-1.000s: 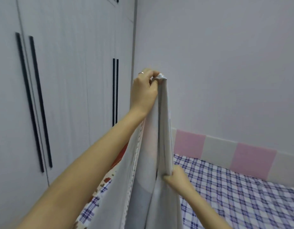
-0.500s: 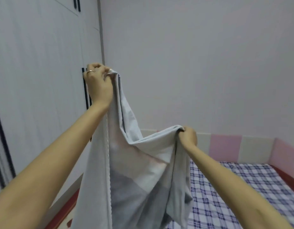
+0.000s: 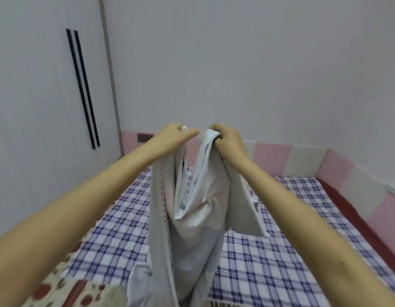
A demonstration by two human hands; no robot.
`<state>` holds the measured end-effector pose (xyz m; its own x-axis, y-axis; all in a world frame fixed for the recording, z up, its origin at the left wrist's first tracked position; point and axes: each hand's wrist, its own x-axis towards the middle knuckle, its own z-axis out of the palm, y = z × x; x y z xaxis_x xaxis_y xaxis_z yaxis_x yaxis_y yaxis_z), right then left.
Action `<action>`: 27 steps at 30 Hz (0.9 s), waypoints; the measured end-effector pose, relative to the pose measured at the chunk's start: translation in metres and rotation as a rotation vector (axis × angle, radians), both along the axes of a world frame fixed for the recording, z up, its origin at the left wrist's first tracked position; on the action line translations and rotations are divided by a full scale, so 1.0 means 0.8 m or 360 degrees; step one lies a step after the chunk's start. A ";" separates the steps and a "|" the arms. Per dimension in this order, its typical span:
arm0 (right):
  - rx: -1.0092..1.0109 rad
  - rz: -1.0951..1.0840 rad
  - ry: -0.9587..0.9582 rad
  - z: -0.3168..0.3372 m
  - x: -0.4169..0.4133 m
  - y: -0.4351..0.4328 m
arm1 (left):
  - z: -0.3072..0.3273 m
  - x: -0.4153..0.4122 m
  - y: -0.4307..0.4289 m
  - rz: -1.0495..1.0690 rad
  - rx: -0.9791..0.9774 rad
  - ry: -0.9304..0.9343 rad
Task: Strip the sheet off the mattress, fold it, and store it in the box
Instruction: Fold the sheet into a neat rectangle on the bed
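Two hands: your left hand (image 3: 173, 138) and right hand (image 3: 228, 141) each pinch the sheet (image 3: 192, 222) top, almost touching.
Sheet axis: vertical, hanging below both.

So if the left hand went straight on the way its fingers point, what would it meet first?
Probably the sheet where it is bunched in the right hand. The left hand points straight at it, though depth is unclear.

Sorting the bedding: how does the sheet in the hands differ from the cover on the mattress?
The sheet is plain pale grey; the mattress cover is blue-and-white checked. The sheet hangs bunched from the left hand and right hand; the cover lies flat. Both are fabric.
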<state>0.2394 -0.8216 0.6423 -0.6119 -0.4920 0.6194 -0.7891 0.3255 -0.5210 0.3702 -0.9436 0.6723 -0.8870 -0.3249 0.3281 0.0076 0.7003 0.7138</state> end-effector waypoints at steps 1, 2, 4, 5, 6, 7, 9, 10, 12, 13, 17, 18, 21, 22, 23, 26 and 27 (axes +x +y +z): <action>0.0113 0.0084 -0.0013 -0.019 0.008 0.004 | -0.031 0.001 0.009 -0.0091 -0.0098 -0.0165; 0.0215 0.0158 -0.0063 -0.039 0.014 0.007 | -0.060 0.002 0.017 -0.0127 -0.0214 -0.0281; 0.0311 0.0245 -0.0142 -0.081 0.032 0.021 | -0.117 0.004 0.027 -0.0033 -0.0377 -0.0267; 0.0318 0.0269 -0.0214 -0.116 0.042 0.035 | -0.154 0.006 0.037 0.0024 -0.0350 -0.0234; 0.0285 0.0293 -0.0251 -0.130 0.049 0.042 | -0.168 0.006 0.040 0.0081 -0.0356 -0.0199; 0.0256 0.0307 -0.0344 -0.155 0.055 0.055 | -0.193 0.007 0.046 0.0071 -0.0365 -0.0216; 0.0142 0.0352 -0.0571 -0.187 0.068 0.076 | -0.225 0.013 0.055 0.0049 -0.0345 -0.0258; 0.0131 0.0368 -0.0759 -0.199 0.071 0.086 | -0.236 0.019 0.058 0.0053 -0.0323 -0.0265; 0.0179 0.0352 -0.1196 -0.244 0.079 0.118 | -0.262 0.033 0.061 0.0067 -0.0257 -0.0263; 0.0202 0.0320 -0.1380 -0.271 0.084 0.136 | -0.273 0.039 0.060 0.0089 -0.0214 -0.0267; 0.0271 -0.0050 -0.1767 -0.379 0.134 0.195 | -0.291 0.061 0.047 0.0257 -0.0055 -0.0220; 0.0341 -0.0107 -0.1902 -0.404 0.152 0.203 | -0.296 0.066 0.043 0.0275 -0.0018 -0.0214; 0.0460 -0.0163 -0.2166 -0.459 0.199 0.200 | -0.304 0.074 0.033 0.0316 0.0061 -0.0194; 0.0387 -0.0222 -0.2212 -0.473 0.206 0.194 | -0.306 0.077 0.030 0.0328 0.0067 -0.0191; 0.0275 -0.0304 -0.2267 -0.485 0.208 0.186 | -0.306 0.080 0.028 0.0334 0.0077 -0.0185; -0.0153 -0.0432 -0.2697 -0.496 0.209 0.168 | -0.309 0.089 0.022 0.0321 0.0144 -0.0139; -0.0188 -0.0365 -0.2869 -0.494 0.213 0.166 | -0.310 0.092 0.020 0.0308 0.0163 -0.0137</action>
<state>0.4101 -0.6890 0.2470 -0.5389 -0.3187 -0.7798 0.7513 0.2369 -0.6160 0.4438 -0.9274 0.4242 -0.8280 -0.5195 0.2109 -0.1838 0.6068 0.7733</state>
